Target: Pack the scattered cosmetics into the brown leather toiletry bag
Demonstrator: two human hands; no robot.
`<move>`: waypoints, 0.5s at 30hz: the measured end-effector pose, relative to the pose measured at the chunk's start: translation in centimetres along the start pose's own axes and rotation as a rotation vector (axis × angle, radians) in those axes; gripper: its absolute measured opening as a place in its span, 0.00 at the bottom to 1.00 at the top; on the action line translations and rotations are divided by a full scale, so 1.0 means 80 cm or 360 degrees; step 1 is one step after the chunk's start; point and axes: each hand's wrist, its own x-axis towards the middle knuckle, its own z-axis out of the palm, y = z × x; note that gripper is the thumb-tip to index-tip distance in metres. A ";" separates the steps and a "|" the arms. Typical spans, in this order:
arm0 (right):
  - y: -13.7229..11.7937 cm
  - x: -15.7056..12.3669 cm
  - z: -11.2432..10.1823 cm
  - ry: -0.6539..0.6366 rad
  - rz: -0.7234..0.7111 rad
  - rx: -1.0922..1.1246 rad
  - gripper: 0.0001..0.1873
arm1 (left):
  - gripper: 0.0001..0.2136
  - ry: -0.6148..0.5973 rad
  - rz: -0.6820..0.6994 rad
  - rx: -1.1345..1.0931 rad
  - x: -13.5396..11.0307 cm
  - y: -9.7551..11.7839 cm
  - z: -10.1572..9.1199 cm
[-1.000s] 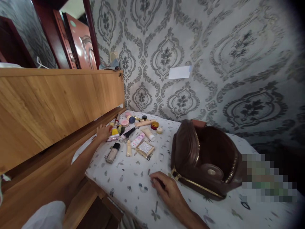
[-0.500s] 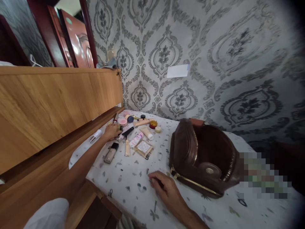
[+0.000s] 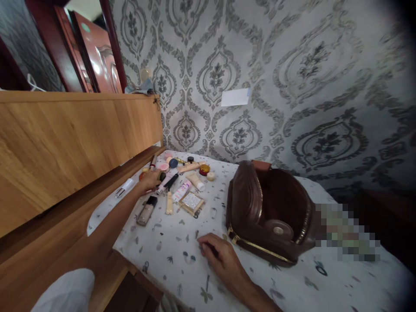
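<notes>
My left hand (image 3: pixel 150 181) reaches in among the cosmetics at the far left of the cloth. Its fingers are closed around a small jar with a dark round lid (image 3: pixel 161 176); the rest of the jar is hidden. Around it lie a pink compact (image 3: pixel 163 167), a dark blue round item (image 3: pixel 173 163), a black-capped tube (image 3: pixel 171 182) and a foundation bottle (image 3: pixel 147 211). My right hand (image 3: pixel 218 255) rests on the cloth with fingers loosely curled and nothing visible in them. Beside it stands a brown leather bag (image 3: pixel 247 208), unzipped and gaping.
A glittery square compact (image 3: pixel 191 202), a pink-white tube (image 3: pixel 182 190), a cream tube (image 3: pixel 195 181) and a red-gold jar (image 3: pixel 204 169) lie mid-table. A clear-cased item (image 3: pixel 125 188) lies left. A wooden panel (image 3: pixel 81 134) borders the left; the patterned wall (image 3: pixel 217 73) stands behind.
My left hand has shifted slightly, and the jar's dark lid now shows more plainly at its fingertips. My right hand stays on the cloth. The whole view has swung a little right.
</notes>
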 end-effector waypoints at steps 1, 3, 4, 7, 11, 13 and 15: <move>0.000 0.000 0.000 0.0000 0.0002 0.0005 0.13 | 0.20 0.0001 0.0002 -0.0011 0.003 0.002 0.002; 0.000 -0.001 0.000 -0.0004 -0.0004 0.0017 0.13 | 0.19 0.0015 0.0003 -0.0041 0.008 0.004 0.004; 0.001 -0.001 0.000 -0.0003 -0.0014 0.0017 0.13 | 0.19 0.0025 -0.0001 -0.0060 0.008 0.004 0.004; 0.003 -0.002 0.000 0.0011 -0.0041 0.0004 0.13 | 0.20 0.0057 -0.0014 -0.0140 0.006 -0.002 0.002; 0.003 -0.001 0.000 0.0007 -0.0019 0.0005 0.13 | 0.21 0.0140 -0.0028 -0.0304 0.002 -0.016 -0.002; 0.001 -0.001 0.000 0.0009 -0.0013 0.0005 0.13 | 0.22 0.0208 -0.0026 -0.0405 0.005 -0.023 -0.005; 0.000 -0.001 0.000 0.0007 -0.0015 0.0008 0.13 | 0.23 0.0273 -0.0012 -0.0504 0.010 -0.029 -0.008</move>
